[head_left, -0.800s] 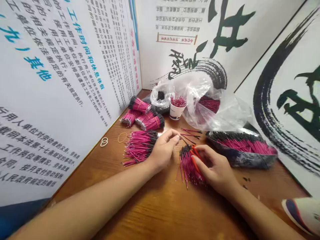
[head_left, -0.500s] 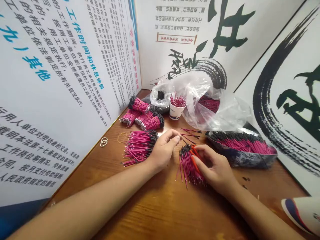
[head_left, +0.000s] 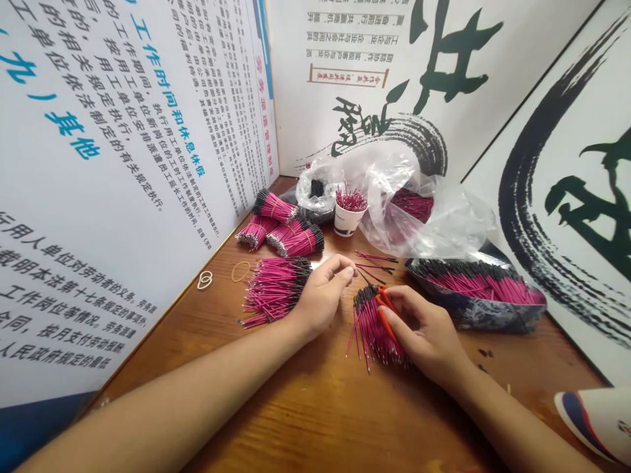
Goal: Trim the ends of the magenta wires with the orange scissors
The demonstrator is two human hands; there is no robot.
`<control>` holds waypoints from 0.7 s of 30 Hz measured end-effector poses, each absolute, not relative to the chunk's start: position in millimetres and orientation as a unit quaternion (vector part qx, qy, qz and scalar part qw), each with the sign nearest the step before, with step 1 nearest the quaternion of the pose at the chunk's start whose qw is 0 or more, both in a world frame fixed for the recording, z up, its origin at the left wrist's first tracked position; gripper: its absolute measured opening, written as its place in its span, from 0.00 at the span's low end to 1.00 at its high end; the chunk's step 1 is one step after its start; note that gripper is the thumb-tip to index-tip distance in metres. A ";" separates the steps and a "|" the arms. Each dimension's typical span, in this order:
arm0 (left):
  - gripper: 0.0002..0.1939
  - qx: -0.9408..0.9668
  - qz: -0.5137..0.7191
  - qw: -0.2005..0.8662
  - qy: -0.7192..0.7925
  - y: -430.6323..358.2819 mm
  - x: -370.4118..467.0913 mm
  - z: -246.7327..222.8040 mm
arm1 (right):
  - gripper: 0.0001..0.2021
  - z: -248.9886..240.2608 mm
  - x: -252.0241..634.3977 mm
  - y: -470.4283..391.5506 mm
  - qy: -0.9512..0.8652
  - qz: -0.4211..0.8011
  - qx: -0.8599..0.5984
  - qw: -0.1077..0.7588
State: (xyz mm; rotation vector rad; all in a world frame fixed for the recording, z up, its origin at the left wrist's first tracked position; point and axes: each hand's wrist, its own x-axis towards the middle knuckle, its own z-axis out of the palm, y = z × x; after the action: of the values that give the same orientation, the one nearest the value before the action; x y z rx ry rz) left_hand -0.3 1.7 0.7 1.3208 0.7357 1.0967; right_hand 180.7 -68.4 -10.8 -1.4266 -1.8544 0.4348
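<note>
Between thumb and fingertips, my left hand [head_left: 325, 295] pinches a thin wire with a black end. My right hand [head_left: 426, 332] is closed around the orange handles of small pliers [head_left: 387, 305], whose dark jaws meet the wire's black end. Under the pliers lies a pile of pink wires with black ends [head_left: 369, 328]. Beside my left wrist is another spread of pink wires [head_left: 271, 289], black ends toward the hand. A few loose pink wires [head_left: 374, 259] rest just beyond the fingertips.
Rubber-banded wire bundles [head_left: 280, 226] lie at the back left. A paper cup [head_left: 349, 213] of wires stands near a plastic bag [head_left: 438, 217]. At right is a dark tray [head_left: 497, 318] of wires; a white cup [head_left: 596, 420] lies nearer. Rubber bands [head_left: 204, 280] sit at left.
Hardly anything differs. The pliers and my right hand have shifted very slightly; my left hand keeps its place with the wire.
</note>
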 end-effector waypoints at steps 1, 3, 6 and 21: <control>0.07 0.569 0.472 0.595 0.315 1.8 -0.3 0.6 | 0.08 -11.2 180.8 -68.4 -0.722 0.175 -0.557 0.371; 0.07 0.570 0.473 0.596 0.312 1.9 -0.2 0.1 | 0.08 -11.8 180.7 -68.7 -0.720 0.182 -0.558 0.369; 0.07 0.574 0.472 0.594 0.308 2.1 0.1 -1.0 | 0.08 -11.8 180.5 -69.4 -0.720 0.181 -0.561 0.366; 0.08 0.577 0.472 0.588 0.313 3.0 0.2 -1.2 | 0.09 -9.3 181.1 -69.3 -0.732 0.155 -0.549 0.372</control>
State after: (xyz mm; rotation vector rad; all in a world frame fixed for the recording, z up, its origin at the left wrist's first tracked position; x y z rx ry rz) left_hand 0.2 3.0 -1.2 1.3439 0.7298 1.1007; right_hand 181.1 -69.3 -9.3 -1.4085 -1.8761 0.3981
